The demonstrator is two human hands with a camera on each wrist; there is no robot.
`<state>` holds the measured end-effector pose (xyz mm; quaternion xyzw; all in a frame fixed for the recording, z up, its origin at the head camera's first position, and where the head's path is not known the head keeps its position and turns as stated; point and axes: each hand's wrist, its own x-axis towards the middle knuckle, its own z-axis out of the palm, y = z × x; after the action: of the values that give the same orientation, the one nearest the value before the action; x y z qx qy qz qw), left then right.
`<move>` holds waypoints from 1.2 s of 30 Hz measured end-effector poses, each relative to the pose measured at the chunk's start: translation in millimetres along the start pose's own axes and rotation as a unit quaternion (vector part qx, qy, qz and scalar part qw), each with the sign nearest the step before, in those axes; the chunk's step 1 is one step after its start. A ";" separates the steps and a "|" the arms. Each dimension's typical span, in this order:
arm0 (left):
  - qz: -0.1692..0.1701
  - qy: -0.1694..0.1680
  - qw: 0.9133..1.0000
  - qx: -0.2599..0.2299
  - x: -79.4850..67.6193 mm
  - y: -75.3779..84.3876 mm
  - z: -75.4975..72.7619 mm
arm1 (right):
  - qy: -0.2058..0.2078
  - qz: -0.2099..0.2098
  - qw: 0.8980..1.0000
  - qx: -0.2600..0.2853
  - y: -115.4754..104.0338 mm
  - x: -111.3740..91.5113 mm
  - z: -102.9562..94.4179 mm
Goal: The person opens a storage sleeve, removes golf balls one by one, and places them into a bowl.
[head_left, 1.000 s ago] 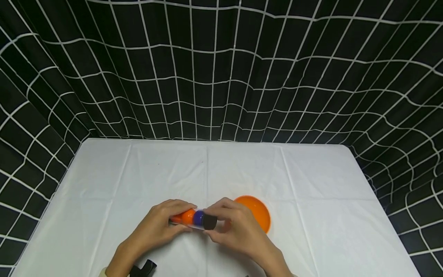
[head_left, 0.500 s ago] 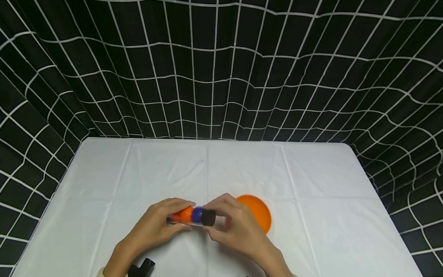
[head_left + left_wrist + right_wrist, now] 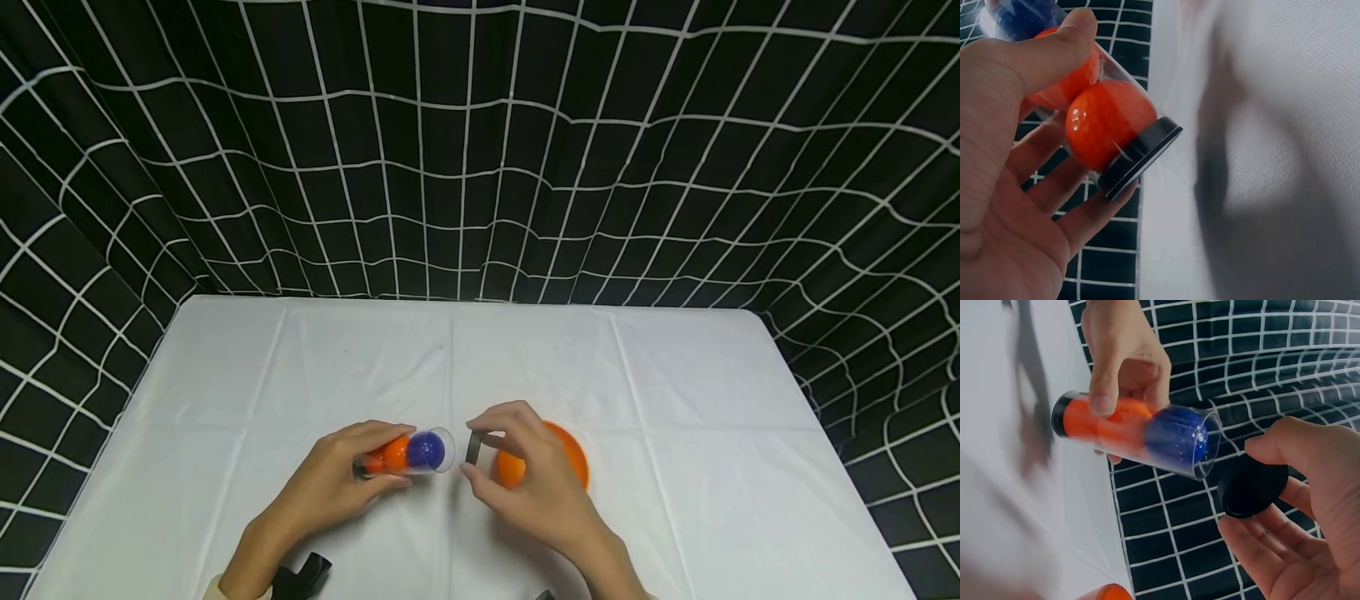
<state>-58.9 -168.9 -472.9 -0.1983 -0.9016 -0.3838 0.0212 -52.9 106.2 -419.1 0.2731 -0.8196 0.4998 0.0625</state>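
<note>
Clear plastic tube (image 3: 1135, 434), with glossy orange balls (image 3: 1112, 122) and a dark-blue ball (image 3: 426, 451) in a row inside, is in the left hand (image 3: 337, 477), its thumb and fingers gripping the sides and its uncapped rim facing the right hand (image 3: 551, 485). Across a narrow gap from that rim, the right hand's thumb and fingers pinch a round black lid (image 3: 1252, 486), partly covering a round orange bowl (image 3: 576, 452). White tablecloth (image 3: 675, 392) stretches broadly beyond both hands to its far edge, before a black, white-gridded curtain (image 3: 480, 150).
</note>
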 end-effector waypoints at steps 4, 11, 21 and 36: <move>0.000 0.002 1.000 -0.008 0.1 0.3 -1.6 | 0.012 0.000 1.000 0.001 1.9 -1.7 0.4; 0.020 0.026 0.999 -0.018 0.5 -1.4 -5.0 | -0.002 0.008 1.000 0.007 5.7 -6.9 10.0; 0.040 0.038 0.998 -0.028 0.3 -2.5 -12.9 | -0.008 -0.023 1.000 -0.011 10.1 -7.2 30.1; 0.030 0.052 0.998 -0.013 -2.3 -1.3 -26.8 | -0.018 0.026 0.988 -0.153 16.8 -14.3 79.6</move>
<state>-60.3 -189.3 -455.4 -0.2056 -0.8877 -0.4047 0.0774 -35.8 49.7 -476.9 0.2481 -0.8940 0.3653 0.0755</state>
